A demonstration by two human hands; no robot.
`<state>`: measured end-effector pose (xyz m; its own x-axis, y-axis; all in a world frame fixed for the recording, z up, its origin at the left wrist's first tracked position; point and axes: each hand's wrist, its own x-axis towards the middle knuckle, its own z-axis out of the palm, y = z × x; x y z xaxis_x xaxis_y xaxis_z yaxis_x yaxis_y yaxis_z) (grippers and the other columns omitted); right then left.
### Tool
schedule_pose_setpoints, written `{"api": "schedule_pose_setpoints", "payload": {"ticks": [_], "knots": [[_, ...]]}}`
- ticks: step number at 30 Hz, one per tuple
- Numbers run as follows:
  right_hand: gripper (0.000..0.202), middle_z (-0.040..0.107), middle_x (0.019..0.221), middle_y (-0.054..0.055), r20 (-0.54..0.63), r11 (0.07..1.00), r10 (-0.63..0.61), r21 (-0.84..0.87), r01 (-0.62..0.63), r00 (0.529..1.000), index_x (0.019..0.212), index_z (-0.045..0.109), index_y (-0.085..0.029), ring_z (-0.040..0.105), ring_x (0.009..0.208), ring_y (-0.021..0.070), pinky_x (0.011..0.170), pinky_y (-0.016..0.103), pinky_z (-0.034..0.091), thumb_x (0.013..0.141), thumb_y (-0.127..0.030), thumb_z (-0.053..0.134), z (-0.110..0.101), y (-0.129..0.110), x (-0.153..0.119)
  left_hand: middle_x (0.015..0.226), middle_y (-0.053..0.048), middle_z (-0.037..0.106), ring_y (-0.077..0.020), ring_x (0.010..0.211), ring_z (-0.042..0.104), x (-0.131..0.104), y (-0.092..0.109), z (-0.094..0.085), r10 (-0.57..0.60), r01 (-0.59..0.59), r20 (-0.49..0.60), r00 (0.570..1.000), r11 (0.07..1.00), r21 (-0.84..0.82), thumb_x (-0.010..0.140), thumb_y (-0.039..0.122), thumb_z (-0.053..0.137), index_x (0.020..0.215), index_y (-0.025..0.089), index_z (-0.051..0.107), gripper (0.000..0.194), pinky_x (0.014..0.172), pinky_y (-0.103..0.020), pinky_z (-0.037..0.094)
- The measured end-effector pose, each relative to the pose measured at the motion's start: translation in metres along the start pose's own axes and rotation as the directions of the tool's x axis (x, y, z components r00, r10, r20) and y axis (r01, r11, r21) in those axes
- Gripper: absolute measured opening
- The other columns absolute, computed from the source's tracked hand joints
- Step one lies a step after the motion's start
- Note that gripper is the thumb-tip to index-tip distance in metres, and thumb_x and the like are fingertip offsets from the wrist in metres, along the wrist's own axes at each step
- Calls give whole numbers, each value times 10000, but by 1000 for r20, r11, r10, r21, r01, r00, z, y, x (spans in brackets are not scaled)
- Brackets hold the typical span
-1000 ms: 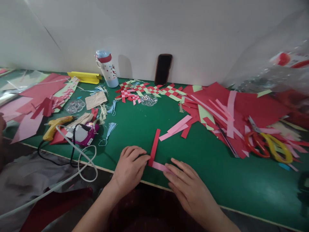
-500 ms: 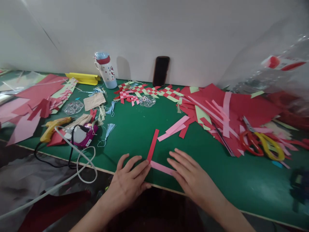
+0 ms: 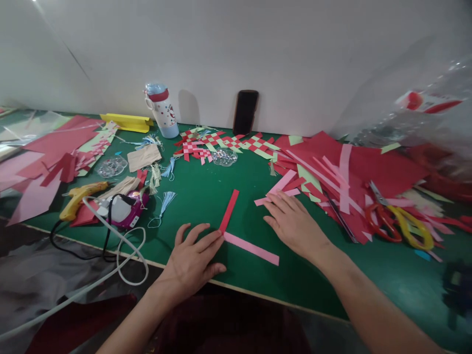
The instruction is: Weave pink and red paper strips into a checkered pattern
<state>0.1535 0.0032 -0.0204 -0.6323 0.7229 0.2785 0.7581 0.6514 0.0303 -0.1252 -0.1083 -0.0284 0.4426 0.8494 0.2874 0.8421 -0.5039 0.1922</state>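
Note:
My left hand (image 3: 195,255) lies with fingers spread near the table's front edge, its index fingertip on the corner where two paper strips meet. From that corner the red paper strip (image 3: 230,209) points away from me, and the pink paper strip (image 3: 252,249) runs to the right. Farther right, my right hand (image 3: 293,221) rests with outstretched fingers on loose pink strips (image 3: 282,181). Its fingertips cover part of them, and a red strip (image 3: 296,183) lies beside. I see nothing gripped in either hand.
Scissors (image 3: 401,216) lie at the right among red paper sheets (image 3: 376,169). Woven checkered strips (image 3: 232,142), a dish of beads (image 3: 224,157), a phone (image 3: 246,112) and a bottle (image 3: 162,110) line the back. A glue gun (image 3: 79,199) and cables (image 3: 127,241) are at left.
My right hand has left the pink strip's end and moved away from me onto the loose pink strips, shifting them to the right. My left hand stays on the strips' corner.

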Motion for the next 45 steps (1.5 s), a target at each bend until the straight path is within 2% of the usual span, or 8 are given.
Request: {"api": "schedule_pose_setpoints", "payload": {"ticks": [6,10,17,22,28,36,40,45], "knots": [[375,623,1326,89,-40,973,-109,198,115,993,1284,613,-194,426,1357,277,1088,517,399,947,-189,448,-10,-48,-19,1338,-68,604,-285,1281,451,13,5,2,145,-128,147,978,984,-122,897,632,494,1397,274,485,615,1116,-519,194],[343,644,1305,52,-33,960,-127,247,132,991,1265,623,-236,498,1301,248,1084,511,399,961,-219,467,1,-66,-29,1340,-81,601,-289,1283,453,12,5,3,155,-140,144,977,984,-111,898,636,484,1401,266,480,625,1127,-533,181],[314,655,1290,35,-37,947,-84,307,91,996,1204,659,-247,512,1285,245,1082,511,393,965,-240,456,4,-64,-27,1202,-43,684,-258,1210,511,6,9,-1,113,-111,11,994,989,-93,930,442,557,1216,234,628,360,1107,-467,223],[313,655,1291,28,-38,938,-73,336,81,997,1187,664,-248,517,1278,242,1077,501,393,966,-231,443,1,-66,-25,1313,-35,626,-262,1237,481,10,10,-2,169,-166,53,984,984,-57,924,562,511,1349,247,529,529,1133,-476,146],[319,646,1301,50,-70,952,-98,284,114,993,1207,651,-216,521,1271,241,1068,473,406,965,-201,443,-4,-62,-28,1324,-35,620,-270,1244,472,13,10,-1,156,-148,103,982,986,-76,930,587,477,1345,242,531,543,1135,-488,94],[355,672,1266,8,-131,964,-123,221,150,984,1249,626,-188,500,1268,206,1147,404,259,912,-166,516,-10,-75,-57,1287,-47,637,-270,1228,482,13,9,-1,162,-158,89,983,986,-50,911,567,523,1344,230,538,548,1120,-490,145],[335,685,1244,-16,-125,972,-118,188,141,985,1210,653,-216,496,1269,200,1161,402,217,908,-171,515,-15,-66,-72,1293,-40,635,-268,1208,495,13,10,1,160,-157,73,984,986,-54,908,551,537,1355,240,529,545,1122,-497,139],[399,676,1260,11,-74,968,-238,69,243,968,1257,625,-206,505,1276,215,1169,434,190,866,-156,564,-23,-46,-97,1295,-32,635,-271,1212,493,12,12,2,148,-146,48,988,988,-49,908,538,547,1340,241,544,524,1129,-503,116]]}}
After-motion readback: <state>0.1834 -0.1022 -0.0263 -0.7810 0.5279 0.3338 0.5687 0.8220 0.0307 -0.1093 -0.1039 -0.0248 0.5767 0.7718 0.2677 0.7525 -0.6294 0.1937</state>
